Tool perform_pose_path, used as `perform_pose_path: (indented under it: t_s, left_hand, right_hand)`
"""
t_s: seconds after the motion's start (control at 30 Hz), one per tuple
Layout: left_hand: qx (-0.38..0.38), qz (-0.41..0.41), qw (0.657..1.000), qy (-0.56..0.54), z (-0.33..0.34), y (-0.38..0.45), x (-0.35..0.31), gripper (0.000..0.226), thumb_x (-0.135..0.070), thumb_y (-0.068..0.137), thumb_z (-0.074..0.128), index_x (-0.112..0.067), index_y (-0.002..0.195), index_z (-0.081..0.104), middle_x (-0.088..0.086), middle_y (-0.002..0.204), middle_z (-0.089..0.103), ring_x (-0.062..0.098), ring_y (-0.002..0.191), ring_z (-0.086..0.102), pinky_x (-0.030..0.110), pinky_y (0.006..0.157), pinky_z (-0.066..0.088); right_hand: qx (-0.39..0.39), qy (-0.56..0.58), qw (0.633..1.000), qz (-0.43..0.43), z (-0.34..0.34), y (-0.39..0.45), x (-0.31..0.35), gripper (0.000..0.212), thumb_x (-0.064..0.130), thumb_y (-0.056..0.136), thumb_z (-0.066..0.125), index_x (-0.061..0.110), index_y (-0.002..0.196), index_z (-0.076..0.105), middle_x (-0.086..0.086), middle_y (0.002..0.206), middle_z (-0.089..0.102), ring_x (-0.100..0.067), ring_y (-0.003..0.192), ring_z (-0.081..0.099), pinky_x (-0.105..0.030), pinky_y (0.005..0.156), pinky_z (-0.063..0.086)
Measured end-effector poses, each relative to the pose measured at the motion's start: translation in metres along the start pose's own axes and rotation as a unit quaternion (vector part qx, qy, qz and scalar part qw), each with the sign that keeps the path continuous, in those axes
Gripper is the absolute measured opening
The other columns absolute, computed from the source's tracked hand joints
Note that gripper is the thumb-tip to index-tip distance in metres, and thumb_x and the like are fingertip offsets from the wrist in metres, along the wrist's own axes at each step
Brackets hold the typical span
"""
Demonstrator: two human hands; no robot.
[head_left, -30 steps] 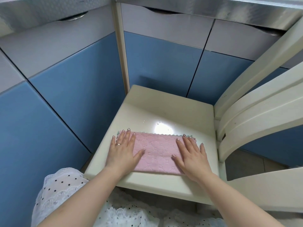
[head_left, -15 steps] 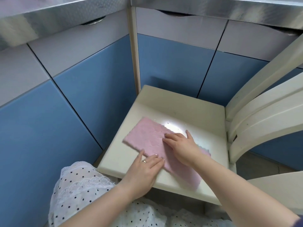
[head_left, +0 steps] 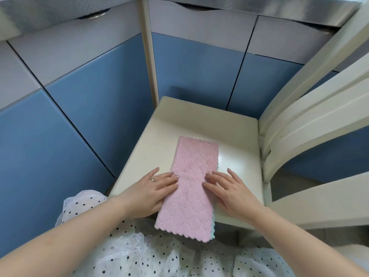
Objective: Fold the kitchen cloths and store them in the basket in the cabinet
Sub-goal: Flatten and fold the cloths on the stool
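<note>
Cloth [head_left: 191, 184], pink and folded into a long strip, lies on the chair seat [head_left: 201, 124] running from 12 to 6 o'clock, its near end overhanging the seat's edge. Left hand [head_left: 151, 193] at 9 o'clock and right hand [head_left: 229, 189] at 3 o'clock rest flat, fingers straight, on its edges.

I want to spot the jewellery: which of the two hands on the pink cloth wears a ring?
The left hand, resting on the pink cloth's left edge, wears it; the right hand is bare.

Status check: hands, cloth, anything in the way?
Both hands flat: left hand, right hand. Pink cloth lengthwise on chair seat, near end overhanging. Nothing blocking.
</note>
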State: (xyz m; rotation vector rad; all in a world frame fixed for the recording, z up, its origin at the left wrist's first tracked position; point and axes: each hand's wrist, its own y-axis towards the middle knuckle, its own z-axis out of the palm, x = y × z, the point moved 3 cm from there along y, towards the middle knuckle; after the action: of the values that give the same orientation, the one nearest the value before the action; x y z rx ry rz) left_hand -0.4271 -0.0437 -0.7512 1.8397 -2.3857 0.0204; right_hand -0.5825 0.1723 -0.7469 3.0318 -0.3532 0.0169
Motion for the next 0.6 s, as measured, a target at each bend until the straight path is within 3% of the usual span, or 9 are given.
perform_pose_path:
  t_s: [0.1,0.17,0.2,0.27,0.33,0.43,0.53,0.6]
  left_hand:
    - [0.04,0.017,0.998,-0.037,0.003,-0.004,-0.003,0.059,-0.044,0.092,0.038,-0.016,0.144,0.037,0.003,0.151,0.034,0.018,0.141,0.027,0.054,0.112,0.017]
    - [0.031,0.037,0.998,-0.027,0.003,-0.006,-0.007,0.064,-0.045,0.087,0.048,-0.016,0.143,0.039,0.003,0.15,0.036,0.018,0.14,0.031,0.053,0.112,0.021]
    - [0.023,0.046,0.998,-0.023,0.003,-0.008,-0.01,0.065,-0.044,0.083,0.055,-0.016,0.14,0.043,0.002,0.148,0.04,0.018,0.137,0.036,0.053,0.11,0.027]
    - [-0.01,0.055,0.998,-0.042,0.003,-0.013,-0.016,0.059,-0.037,0.079,0.065,-0.017,0.134,0.052,0.001,0.141,0.05,0.018,0.131,0.046,0.051,0.106,0.035]
    - [-0.071,0.049,0.993,-0.081,0.001,-0.016,-0.021,0.043,-0.031,0.083,0.061,-0.018,0.124,0.061,-0.001,0.131,0.058,0.017,0.121,0.055,0.05,0.105,0.038]
    - [-0.134,0.017,0.979,-0.156,-0.007,-0.012,-0.024,0.031,-0.028,0.094,0.045,-0.017,0.108,0.07,-0.005,0.114,0.068,0.012,0.106,0.064,0.04,0.099,0.045]
    - [-0.114,-0.12,0.947,-0.275,-0.015,-0.001,-0.018,0.026,-0.018,0.088,0.051,-0.018,0.106,0.07,-0.009,0.103,0.072,0.01,0.093,0.067,0.026,0.082,0.052]
    - [-0.075,-0.238,0.902,-0.352,-0.012,0.003,-0.011,0.028,-0.013,0.089,0.055,-0.025,0.112,0.064,-0.017,0.093,0.07,0.001,0.083,0.065,0.013,0.072,0.046]
  right_hand:
    - [0.094,0.034,0.995,-0.001,0.01,-0.021,0.004,0.062,0.04,0.085,0.039,0.035,0.146,0.026,0.005,0.155,0.024,-0.014,0.145,0.016,-0.052,0.116,0.008]
    - [0.124,0.05,0.991,-0.001,0.015,-0.03,0.007,0.073,0.044,0.082,0.037,0.039,0.148,0.007,0.007,0.158,0.006,-0.011,0.146,-0.005,-0.05,0.116,-0.005]
    - [0.123,0.044,0.991,-0.01,0.016,-0.035,0.009,0.077,0.047,0.081,0.04,0.038,0.148,0.005,0.005,0.158,0.005,-0.013,0.146,-0.005,-0.051,0.116,-0.004]
    - [0.105,0.018,0.994,-0.028,0.015,-0.041,0.016,0.081,0.05,0.077,0.055,0.033,0.148,0.018,-0.002,0.156,0.02,-0.021,0.145,0.013,-0.054,0.115,0.011]
    - [0.057,0.01,0.998,-0.021,0.014,-0.043,0.025,0.077,0.045,0.07,0.07,0.027,0.139,0.042,-0.006,0.146,0.041,-0.025,0.136,0.038,-0.056,0.109,0.029]
    - [-0.062,0.08,0.995,0.019,0.009,-0.042,0.037,0.042,0.032,0.077,0.058,0.026,0.118,0.062,-0.003,0.128,0.058,-0.023,0.12,0.054,-0.055,0.105,0.035]
    - [-0.108,0.215,0.963,0.121,0.003,-0.031,0.036,0.029,0.024,0.083,0.048,0.021,0.101,0.07,0.003,0.109,0.066,-0.018,0.105,0.06,-0.043,0.102,0.039]
    - [-0.1,0.314,0.919,0.217,0.001,-0.022,0.031,0.025,0.024,0.093,0.045,0.016,0.092,0.069,0.002,0.091,0.067,-0.018,0.088,0.06,-0.031,0.081,0.046]
